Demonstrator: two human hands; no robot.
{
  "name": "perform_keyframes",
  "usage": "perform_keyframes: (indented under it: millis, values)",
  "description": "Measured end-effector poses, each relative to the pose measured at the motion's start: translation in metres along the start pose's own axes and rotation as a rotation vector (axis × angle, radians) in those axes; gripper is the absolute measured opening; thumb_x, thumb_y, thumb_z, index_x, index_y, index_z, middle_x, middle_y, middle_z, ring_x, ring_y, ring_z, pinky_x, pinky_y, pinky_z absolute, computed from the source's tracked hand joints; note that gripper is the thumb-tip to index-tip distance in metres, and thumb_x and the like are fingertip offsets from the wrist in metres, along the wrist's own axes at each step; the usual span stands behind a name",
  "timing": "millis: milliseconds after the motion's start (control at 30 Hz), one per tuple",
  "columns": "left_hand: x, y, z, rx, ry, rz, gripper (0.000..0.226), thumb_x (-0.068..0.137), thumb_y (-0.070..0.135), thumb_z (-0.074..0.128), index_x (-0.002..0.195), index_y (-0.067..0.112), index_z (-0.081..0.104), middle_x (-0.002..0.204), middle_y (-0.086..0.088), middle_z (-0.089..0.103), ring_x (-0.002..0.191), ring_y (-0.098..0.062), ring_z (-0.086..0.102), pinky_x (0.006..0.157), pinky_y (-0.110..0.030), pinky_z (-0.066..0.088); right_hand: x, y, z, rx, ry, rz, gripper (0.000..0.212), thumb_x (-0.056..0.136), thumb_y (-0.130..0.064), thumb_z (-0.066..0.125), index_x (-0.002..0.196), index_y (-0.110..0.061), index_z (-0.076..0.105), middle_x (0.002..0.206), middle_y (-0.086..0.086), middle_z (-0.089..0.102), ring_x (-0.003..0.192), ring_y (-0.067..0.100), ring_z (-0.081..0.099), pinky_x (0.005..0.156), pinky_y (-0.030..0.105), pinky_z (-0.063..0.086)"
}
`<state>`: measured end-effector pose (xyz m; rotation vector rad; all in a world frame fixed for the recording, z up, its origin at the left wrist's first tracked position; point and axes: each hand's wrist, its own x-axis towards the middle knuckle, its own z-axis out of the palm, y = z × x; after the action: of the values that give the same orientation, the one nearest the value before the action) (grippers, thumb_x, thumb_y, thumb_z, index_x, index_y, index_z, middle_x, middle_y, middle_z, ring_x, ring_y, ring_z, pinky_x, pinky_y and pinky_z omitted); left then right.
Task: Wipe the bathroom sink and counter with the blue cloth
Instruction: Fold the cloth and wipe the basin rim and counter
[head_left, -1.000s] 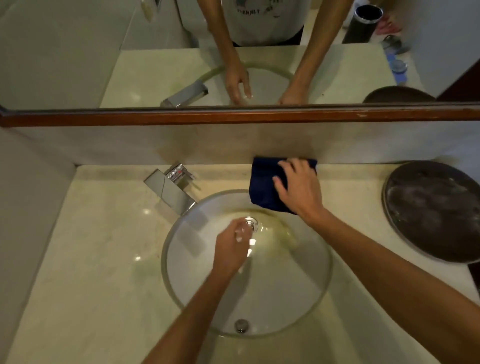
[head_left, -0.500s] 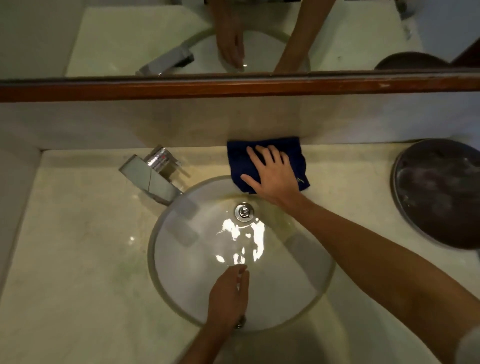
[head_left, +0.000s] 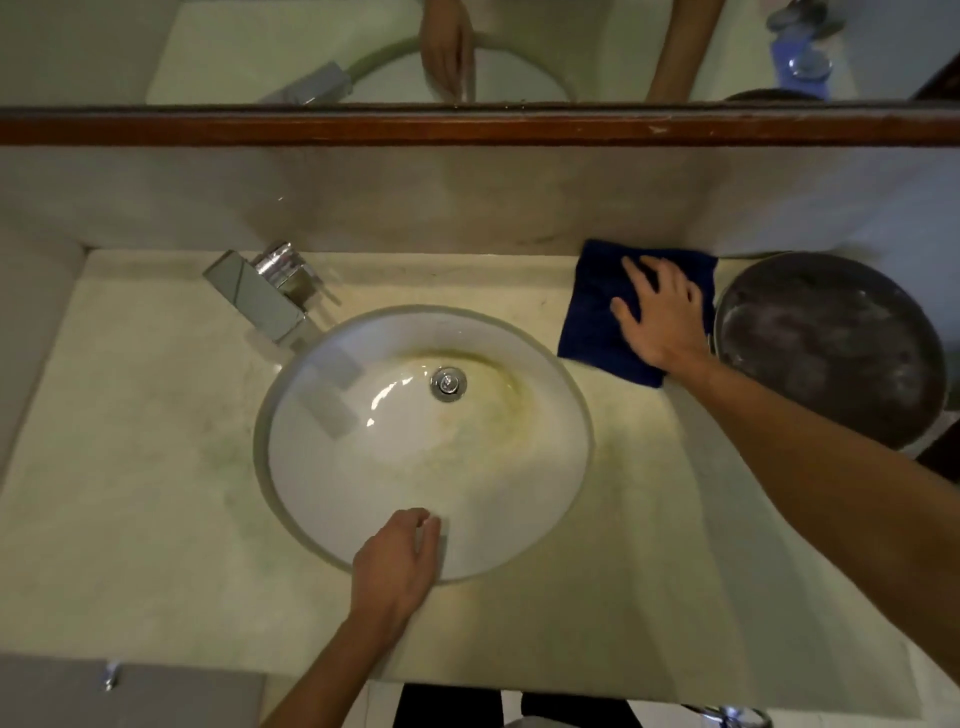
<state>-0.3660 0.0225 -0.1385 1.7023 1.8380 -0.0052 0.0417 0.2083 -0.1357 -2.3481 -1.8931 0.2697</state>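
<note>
Crowding the counter's (head_left: 130, 493) far right: a dark round tray (head_left: 831, 348)
Blue cloth (head_left: 592, 322) lies under the flat right hand (head_left: 662, 317) (fingers spread), touching the tray; left hand (head_left: 397, 561) relaxed at the sink (head_left: 332, 493) rim

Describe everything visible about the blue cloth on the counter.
The blue cloth is dark navy, soft and towel-like, folded into a rough rectangle. It lies flat on the pale stone counter at the back, against the wall, to the right of the sink and beside the round dark tray. The right hand presses on it with fingers spread and straight, covering its right part. Its near corner sits close to the sink's rim.
</note>
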Motion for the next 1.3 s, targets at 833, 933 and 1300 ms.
perform_keyframes:
  millis: [833,933,1300]
  values:
    - [-0.014,-0.006,0.009,0.027,0.219,0.103,0.029,0.101,0.024,0.044,0.075,0.021,0.056,0.069,0.005,0.057,0.058,-0.018,0.054,0.061,-0.039,0.05,-0.207,-0.011,0.018,-0.091,-0.051,-0.032,0.072,0.101,-0.061,0.027,0.163,-0.025,0.016,0.171,0.001,0.013,0.157,0.026,0.011,0.125,0.054,0.014]
    - [-0.015,-0.005,0.009,0.016,0.222,0.109,0.033,0.102,0.024,0.043,0.073,0.017,0.055,0.068,0.002,0.056,0.059,-0.021,0.054,0.062,-0.038,0.047,-0.243,0.021,0.011,-0.079,-0.061,-0.035,0.072,0.101,-0.06,0.03,0.163,-0.026,0.016,0.171,-0.001,0.012,0.157,0.025,0.01,0.126,0.052,0.013]
    - [-0.015,-0.003,0.012,0.056,0.252,0.132,0.038,0.104,0.032,0.036,0.078,0.014,0.056,0.077,-0.005,0.061,0.066,-0.026,0.056,0.066,-0.038,0.046,-0.39,0.091,0.002,-0.129,-0.06,0.263,0.078,0.099,-0.063,0.025,0.161,-0.016,0.024,0.169,0.009,0.018,0.155,0.034,0.016,0.122,0.061,0.018]
